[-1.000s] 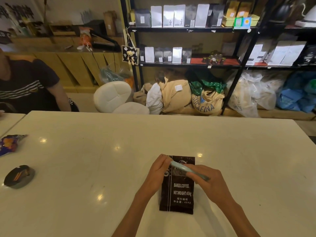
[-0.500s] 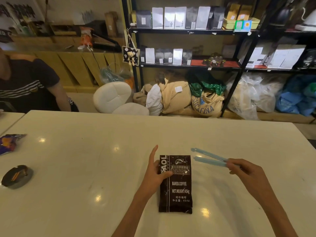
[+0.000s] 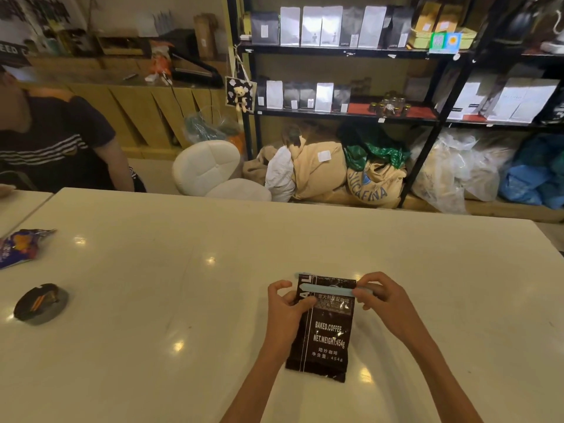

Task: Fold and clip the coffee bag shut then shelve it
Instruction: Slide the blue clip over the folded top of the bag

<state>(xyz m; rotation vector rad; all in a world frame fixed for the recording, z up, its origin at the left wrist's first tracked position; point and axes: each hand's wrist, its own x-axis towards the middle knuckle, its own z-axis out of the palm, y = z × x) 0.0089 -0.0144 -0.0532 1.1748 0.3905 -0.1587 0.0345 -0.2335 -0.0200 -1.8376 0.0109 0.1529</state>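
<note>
Coffee bag (image 3: 323,334) flat on table (image 3: 152,300), clip (image 3: 328,290) across top, between both hands' fingers (image 3: 364,296)

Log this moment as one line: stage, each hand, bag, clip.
stage: clipping | left hand: holds coffee bag flat on table | right hand: grips blue clip end | clip: lies across bag top | shelving: not yet done

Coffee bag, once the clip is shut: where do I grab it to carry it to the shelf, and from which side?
Take the coffee bag by its lower body, coming in from a long side edge. It lies flat on the table, the blue clip spans the top, and both the left hand and right hand crowd that end, so the bare bottom half is likely easiest.
</note>
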